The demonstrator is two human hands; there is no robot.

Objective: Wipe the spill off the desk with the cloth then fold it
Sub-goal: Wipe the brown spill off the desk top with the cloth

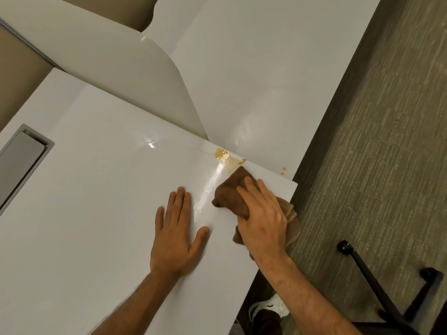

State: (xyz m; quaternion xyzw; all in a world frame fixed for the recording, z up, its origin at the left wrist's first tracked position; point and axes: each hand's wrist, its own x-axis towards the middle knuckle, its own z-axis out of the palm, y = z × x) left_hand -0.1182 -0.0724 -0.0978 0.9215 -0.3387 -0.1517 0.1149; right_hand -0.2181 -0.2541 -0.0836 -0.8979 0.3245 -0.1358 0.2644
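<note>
Far left, a grey recess (23, 163) sat sunk into the worktop (96, 201); shallow tray-like slot with a grey flap or panel in it, couldn't tell if anything else was in there. No other containers in view.

Left hand (176, 235) lay flat on the worktop, fingers spread wide, palm down, holding nothing. Read it as a brace.

Just right of it, a wet glossy streak (212, 182) ran from near the left fingertips up toward the spill.

Right hand (261, 213) was pressed down on the cloth (232, 192), fingers splayed over the top, bunching it instead of pinching. The cloth was brown and crumpled, with its near-right part hanging off the worktop edge. Its far tip touched the near edge of the spill (227, 157).

The spill was a tan puddle sitting on the seam where two worktop panels met, right by the divider (145, 93). Two small drops (283, 171) lay apart to the right, near the edge above the carpet (375, 141).

Judgement: wiping was underway, spill mostly still there, fold not started.

To do it well:
- push the cloth far over the puddle, then pull it back toward the near side
- work along the seam, liquid likely sits in it
- sweep right for the two drops, inward from the edge so nothing goes on the carpet
- go over the wet streak with a dry part of the cloth
</note>
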